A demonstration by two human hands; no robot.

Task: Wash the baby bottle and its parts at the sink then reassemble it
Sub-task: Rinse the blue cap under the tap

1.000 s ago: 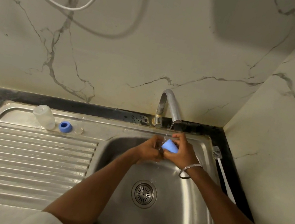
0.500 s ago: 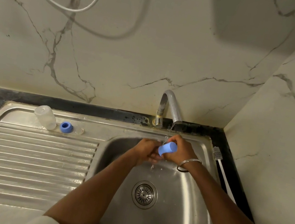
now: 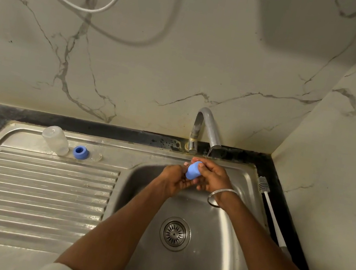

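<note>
Stainless steel sink unit: fills the lower half of the frame, ribbed drainboard at left, basin at centre right.

Faucet: top centre of the basin. A thin stream runs from the spout.

Left hand and right hand: both over the upper part of the basin, just below the spout. The fingers of each hand curl round the blue cap, which is held between them.

Bottle brush: lies along the right edge of the sink, untouched.

Bottle body: clear, at the upper left of the drainboard.

Blue screw ring: just right of the bottle body. A small clear part, probably the nipple, lies just beside it.

Task status (judgement): the cap is in the washing stage. Whether the three drainboard parts are already washed cannot be determined. Reassembly has not begun, since all parts lie separate.
</note>
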